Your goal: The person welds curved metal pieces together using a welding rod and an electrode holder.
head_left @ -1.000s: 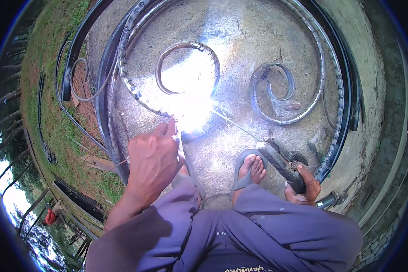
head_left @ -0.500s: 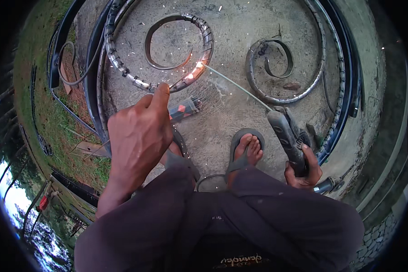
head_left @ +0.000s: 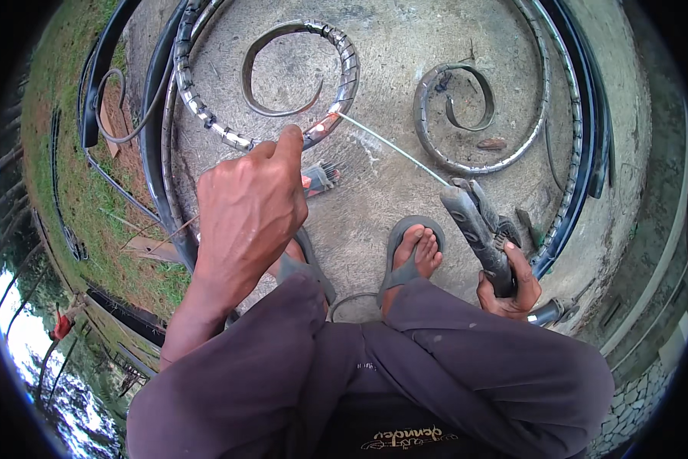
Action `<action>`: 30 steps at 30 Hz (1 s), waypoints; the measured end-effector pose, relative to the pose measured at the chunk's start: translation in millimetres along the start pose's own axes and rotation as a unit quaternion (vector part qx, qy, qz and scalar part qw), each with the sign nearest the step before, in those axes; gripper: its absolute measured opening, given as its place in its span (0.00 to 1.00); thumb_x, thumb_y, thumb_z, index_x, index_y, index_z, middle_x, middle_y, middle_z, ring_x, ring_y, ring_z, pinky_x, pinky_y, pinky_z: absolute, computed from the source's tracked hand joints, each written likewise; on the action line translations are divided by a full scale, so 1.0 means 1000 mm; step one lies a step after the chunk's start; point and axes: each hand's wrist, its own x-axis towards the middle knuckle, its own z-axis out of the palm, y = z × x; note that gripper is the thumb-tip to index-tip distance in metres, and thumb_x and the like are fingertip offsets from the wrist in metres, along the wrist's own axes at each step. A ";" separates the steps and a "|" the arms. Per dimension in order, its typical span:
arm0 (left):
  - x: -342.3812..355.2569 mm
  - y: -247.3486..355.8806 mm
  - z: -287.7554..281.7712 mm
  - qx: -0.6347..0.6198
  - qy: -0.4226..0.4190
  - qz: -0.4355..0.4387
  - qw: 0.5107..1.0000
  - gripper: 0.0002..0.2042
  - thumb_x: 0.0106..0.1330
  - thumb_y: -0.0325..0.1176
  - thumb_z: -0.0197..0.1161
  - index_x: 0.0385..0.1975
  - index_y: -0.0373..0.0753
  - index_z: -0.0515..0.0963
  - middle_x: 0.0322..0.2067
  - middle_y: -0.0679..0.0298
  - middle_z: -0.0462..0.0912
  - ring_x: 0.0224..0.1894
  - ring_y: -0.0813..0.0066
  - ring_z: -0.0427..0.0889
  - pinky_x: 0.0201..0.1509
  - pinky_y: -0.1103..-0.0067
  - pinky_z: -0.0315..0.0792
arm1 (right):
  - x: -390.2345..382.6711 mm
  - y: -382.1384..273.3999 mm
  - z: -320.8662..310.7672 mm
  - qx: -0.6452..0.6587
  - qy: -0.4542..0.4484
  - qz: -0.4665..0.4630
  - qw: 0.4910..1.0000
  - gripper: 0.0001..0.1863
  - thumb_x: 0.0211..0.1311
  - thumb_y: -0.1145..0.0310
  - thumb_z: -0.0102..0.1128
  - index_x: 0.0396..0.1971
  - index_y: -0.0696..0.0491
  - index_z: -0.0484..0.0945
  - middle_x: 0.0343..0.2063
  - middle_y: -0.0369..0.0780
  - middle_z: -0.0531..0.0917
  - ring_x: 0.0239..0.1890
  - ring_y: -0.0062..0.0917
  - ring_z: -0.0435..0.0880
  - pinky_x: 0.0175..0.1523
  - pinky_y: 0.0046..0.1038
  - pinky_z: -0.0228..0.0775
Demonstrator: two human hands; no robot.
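My right hand (head_left: 510,287) is wrapped round a black electrode holder (head_left: 478,229) clamping a thin pale welding rod (head_left: 393,148). The rod's tip meets the lower right of a curled flat-metal scroll (head_left: 349,76), where a patch glows dull orange. My left hand (head_left: 248,199) is closed just below the scroll, its forefinger stretched toward the glowing spot. The other fingers curl under the palm, hiding whatever they hold. Beside that hand lies a packet of welding rods (head_left: 321,177), partly covered.
A second metal scroll (head_left: 428,130) lies at the right on the concrete (head_left: 374,229). Dark curved bars (head_left: 588,99) flank the work on both sides. Sandalled feet (head_left: 414,252) stand close behind it. Grass (head_left: 103,191) and a wooden board (head_left: 154,249) are at the left.
The bright arc and flying sparks are gone, leaving a dull glow. My left hand has shifted slightly right and toward the scroll's spot. My right hand with the holder has moved slightly left.
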 end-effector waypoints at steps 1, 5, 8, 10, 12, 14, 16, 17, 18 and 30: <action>0.001 0.000 0.000 0.001 0.002 0.002 1.000 0.08 0.57 0.26 0.59 0.36 0.36 0.73 0.23 0.57 0.81 0.23 0.54 0.84 0.25 0.65 0.75 | 0.001 -0.001 0.000 0.004 -0.001 0.002 1.000 0.36 0.42 0.81 0.68 0.58 0.59 0.72 0.44 0.50 0.84 0.41 0.37 0.87 0.48 0.30 0.77; 0.001 0.000 0.001 0.004 0.014 0.003 1.000 0.09 0.57 0.27 0.60 0.38 0.35 0.73 0.23 0.57 0.81 0.22 0.54 0.83 0.24 0.65 0.74 | 0.006 -0.001 -0.001 0.004 -0.007 -0.005 1.000 0.36 0.39 0.81 0.68 0.57 0.59 0.73 0.43 0.51 0.84 0.40 0.40 0.88 0.45 0.31 0.78; 0.000 -0.001 0.004 0.005 0.022 0.010 1.000 0.11 0.57 0.27 0.61 0.40 0.35 0.73 0.23 0.57 0.81 0.21 0.55 0.83 0.23 0.65 0.74 | 0.006 0.001 0.003 0.007 0.007 -0.003 1.000 0.36 0.37 0.82 0.68 0.55 0.59 0.74 0.41 0.52 0.84 0.38 0.41 0.88 0.44 0.32 0.78; -0.001 0.001 0.002 0.001 0.000 -0.004 1.000 0.15 0.55 0.28 0.62 0.44 0.34 0.75 0.25 0.56 0.81 0.22 0.56 0.84 0.25 0.66 0.74 | 0.002 0.001 0.004 0.000 0.011 0.002 1.000 0.34 0.38 0.81 0.67 0.54 0.59 0.75 0.41 0.53 0.85 0.38 0.41 0.89 0.44 0.33 0.79; -0.002 -0.002 -0.001 0.004 -0.033 0.003 0.999 0.17 0.55 0.28 0.63 0.45 0.33 0.75 0.27 0.56 0.81 0.24 0.56 0.84 0.26 0.66 0.75 | 0.001 0.005 0.000 -0.001 0.000 -0.004 1.000 0.34 0.38 0.81 0.67 0.54 0.59 0.75 0.41 0.53 0.85 0.39 0.41 0.88 0.44 0.33 0.79; -0.003 -0.001 -0.005 0.005 -0.064 0.001 0.998 0.19 0.54 0.29 0.64 0.46 0.32 0.75 0.30 0.55 0.82 0.25 0.57 0.85 0.28 0.66 0.76 | 0.004 0.001 -0.003 0.000 -0.020 0.000 1.000 0.34 0.38 0.79 0.67 0.54 0.60 0.74 0.41 0.53 0.84 0.40 0.42 0.88 0.45 0.34 0.79; -0.002 0.000 -0.004 0.004 -0.055 -0.006 0.998 0.19 0.53 0.30 0.64 0.45 0.31 0.75 0.31 0.55 0.82 0.26 0.56 0.85 0.29 0.65 0.76 | 0.005 0.000 -0.003 -0.006 -0.025 -0.002 1.000 0.35 0.39 0.79 0.68 0.55 0.60 0.73 0.42 0.54 0.84 0.41 0.44 0.88 0.46 0.34 0.79; -0.002 -0.001 -0.001 0.002 -0.055 -0.010 0.998 0.19 0.53 0.29 0.64 0.45 0.31 0.75 0.30 0.55 0.82 0.26 0.56 0.85 0.29 0.65 0.76 | 0.004 0.000 -0.004 -0.007 -0.031 0.000 0.999 0.35 0.39 0.79 0.68 0.56 0.60 0.72 0.42 0.54 0.84 0.41 0.44 0.88 0.46 0.34 0.79; -0.002 -0.001 -0.002 0.002 -0.055 -0.010 0.998 0.19 0.53 0.29 0.64 0.45 0.31 0.75 0.30 0.55 0.82 0.26 0.56 0.85 0.29 0.65 0.76 | 0.004 0.001 -0.004 -0.007 -0.031 0.000 1.000 0.35 0.39 0.79 0.68 0.56 0.60 0.72 0.42 0.54 0.84 0.41 0.44 0.88 0.46 0.34 0.79; -0.003 0.002 -0.026 -0.016 0.059 -0.087 0.994 0.11 0.65 0.25 0.58 0.45 0.39 0.80 0.24 0.51 0.82 0.23 0.52 0.82 0.28 0.64 0.70 | 0.004 0.006 -0.004 -0.044 0.045 -0.007 0.998 0.38 0.42 0.82 0.65 0.60 0.58 0.69 0.37 0.46 0.83 0.37 0.30 0.86 0.43 0.27 0.76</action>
